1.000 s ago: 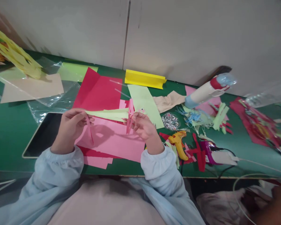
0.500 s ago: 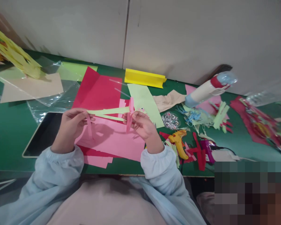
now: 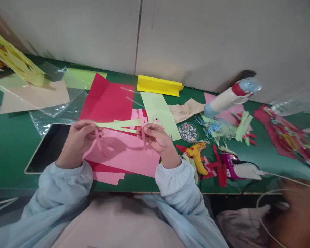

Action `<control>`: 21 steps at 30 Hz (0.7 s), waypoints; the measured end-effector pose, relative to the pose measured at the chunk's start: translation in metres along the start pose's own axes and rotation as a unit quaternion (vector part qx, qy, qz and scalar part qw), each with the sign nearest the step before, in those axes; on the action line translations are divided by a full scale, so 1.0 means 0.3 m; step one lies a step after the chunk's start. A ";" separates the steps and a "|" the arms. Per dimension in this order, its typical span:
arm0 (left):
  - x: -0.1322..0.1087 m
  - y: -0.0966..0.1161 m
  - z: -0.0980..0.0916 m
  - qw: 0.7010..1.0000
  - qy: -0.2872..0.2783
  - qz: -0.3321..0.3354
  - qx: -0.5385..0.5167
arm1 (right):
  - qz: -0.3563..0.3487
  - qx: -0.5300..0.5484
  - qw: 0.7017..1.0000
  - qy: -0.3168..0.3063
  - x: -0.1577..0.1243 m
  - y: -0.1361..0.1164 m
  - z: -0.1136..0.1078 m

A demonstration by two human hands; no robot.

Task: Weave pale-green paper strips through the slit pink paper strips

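Thumb and fingers of my left hand (image 3: 79,139) are closed on one end of the light green paper strips (image 3: 119,125), where a thin pink paper strip (image 3: 100,144) hangs down. Opposite it, my right hand (image 3: 157,138) pinches a second pink strip (image 3: 144,139) at the other end of the green strips. The green strips stretch between both hands, fanning slightly apart toward the right. Under them lie pink paper sheets (image 3: 130,153). Fingers partly hide where the pink and green pieces meet.
A tablet (image 3: 48,148) lies left, near red paper (image 3: 107,100). To the right are a cup of small beads (image 3: 188,132), a yellow glue gun (image 3: 197,156), paper scraps, a leaning bottle (image 3: 226,101) and a cable. Another person's blurred arm (image 3: 299,210) is at lower right.
The pink strip at my right hand has turned and now hangs lower, its upper end down from before. The green strips' right ends sit closer together. My left hand has barely moved.
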State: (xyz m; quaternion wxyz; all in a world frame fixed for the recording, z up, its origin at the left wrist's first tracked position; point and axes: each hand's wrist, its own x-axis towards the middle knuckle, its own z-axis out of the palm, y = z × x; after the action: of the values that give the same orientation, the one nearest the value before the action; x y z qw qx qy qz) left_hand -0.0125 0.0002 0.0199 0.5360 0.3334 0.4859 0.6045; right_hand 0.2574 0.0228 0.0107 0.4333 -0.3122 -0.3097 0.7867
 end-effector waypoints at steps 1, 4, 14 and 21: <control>-0.002 0.003 0.002 1.000 0.001 -0.007 -0.001 | 0.002 0.002 1.000 0.001 0.000 -0.001 0.001; -0.011 0.014 0.007 1.000 0.009 -0.026 -0.002 | 0.002 0.008 1.000 0.004 0.000 -0.003 0.003; -0.029 0.032 0.023 0.997 -0.008 -0.062 -0.033 | 0.005 -0.006 1.000 0.017 0.009 0.003 -0.007; -0.031 0.028 0.009 0.992 -0.051 -0.086 -0.071 | -0.003 -0.004 0.999 0.033 0.008 0.003 0.004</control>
State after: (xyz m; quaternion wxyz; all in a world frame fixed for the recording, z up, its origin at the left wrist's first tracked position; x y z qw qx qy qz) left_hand -0.0109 -0.0079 0.0296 0.6324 0.2815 0.4407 0.5715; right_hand 0.2550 0.0242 0.0104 0.4442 -0.3391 -0.2994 0.7733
